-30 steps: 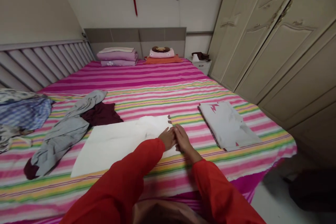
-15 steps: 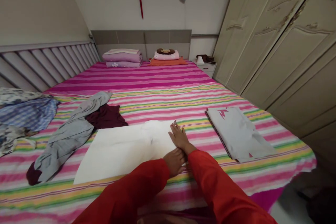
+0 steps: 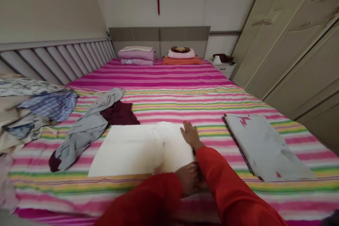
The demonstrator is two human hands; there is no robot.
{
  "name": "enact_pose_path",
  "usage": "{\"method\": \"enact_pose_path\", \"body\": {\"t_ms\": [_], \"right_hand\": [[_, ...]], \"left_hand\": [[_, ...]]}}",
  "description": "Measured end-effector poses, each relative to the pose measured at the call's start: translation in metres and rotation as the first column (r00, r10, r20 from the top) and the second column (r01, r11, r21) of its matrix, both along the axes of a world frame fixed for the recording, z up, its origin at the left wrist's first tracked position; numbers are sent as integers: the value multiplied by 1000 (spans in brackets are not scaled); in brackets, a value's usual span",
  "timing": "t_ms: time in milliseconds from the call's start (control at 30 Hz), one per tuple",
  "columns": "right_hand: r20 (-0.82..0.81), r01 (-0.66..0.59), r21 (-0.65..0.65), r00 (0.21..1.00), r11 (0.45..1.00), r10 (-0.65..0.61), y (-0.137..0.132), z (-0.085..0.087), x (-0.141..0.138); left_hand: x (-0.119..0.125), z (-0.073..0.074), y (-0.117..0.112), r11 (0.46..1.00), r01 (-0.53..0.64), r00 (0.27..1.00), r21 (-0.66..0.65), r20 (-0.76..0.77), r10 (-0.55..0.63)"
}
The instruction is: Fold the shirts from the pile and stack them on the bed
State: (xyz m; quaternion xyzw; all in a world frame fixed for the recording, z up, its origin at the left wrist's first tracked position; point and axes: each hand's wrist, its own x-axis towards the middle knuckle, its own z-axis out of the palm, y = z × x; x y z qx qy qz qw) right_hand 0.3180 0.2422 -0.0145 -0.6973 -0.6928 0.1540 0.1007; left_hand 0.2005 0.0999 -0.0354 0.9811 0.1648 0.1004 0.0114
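A white cloth (image 3: pixel 132 148) lies flat on the striped bed sheet (image 3: pixel 169 88), folded into a rectangle. My right hand (image 3: pixel 190 135) rests flat with fingers stretched out at the cloth's far right corner. My left hand (image 3: pixel 188 180) sits at the cloth's near right corner, knuckles up, fingers curled at the edge; what they grip is hidden. Both arms wear red sleeves.
A folded grey-white garment (image 3: pixel 265 146) lies to the right. A grey garment (image 3: pixel 87 127) over a maroon one (image 3: pixel 120 113) lies left, with a heap of clothes (image 3: pixel 29 113) beyond. Folded bedding (image 3: pixel 137 55) and a pillow (image 3: pixel 180 53) sit at the headboard. Wardrobe doors (image 3: pixel 291 42) stand right.
My hands were together at the cloth's right edge; the right slid to the far corner and the left drew back to the near corner. The view shifted left.
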Motion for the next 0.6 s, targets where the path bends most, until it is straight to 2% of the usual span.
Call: {"method": "enact_pose_path", "body": {"t_ms": [167,267,333,400,433,467,500,533,567,600], "right_hand": [[-257,62,94,966,994,-36,-3,-7,13],[-402,49,187,915,981,31,-20,-15,22],[-513,55,244,854,968,80,-37,-21,26],[-587,91,248,806,964,75,-55,-25,28],[-614,118,238,787,964,56,-64,-26,28],[-639,148,230,769,962,34,-71,-26,28],[-660,179,225,751,958,15,-77,-26,27],[-675,204,221,738,954,-1,-82,-25,26],[-684,225,218,730,950,-16,-85,-23,25],[-685,237,213,728,948,-28,-87,-21,24]], "left_hand": [[-10,-16,-48,968,-74,997,-240,18,81],[-37,-20,-67,913,-83,980,-401,134,148],[-69,-11,-62,866,-162,932,-473,215,292],[-114,8,-43,795,-341,813,-501,268,518],[-140,21,-29,732,-462,708,-501,289,644],[-166,35,-14,614,-599,548,-514,295,782],[-192,48,0,443,-725,354,-527,266,896],[-217,60,13,220,-822,127,-525,207,970],[-239,69,25,4,-861,-74,-508,132,989],[-259,76,34,-111,-861,-179,-496,93,979]]}}
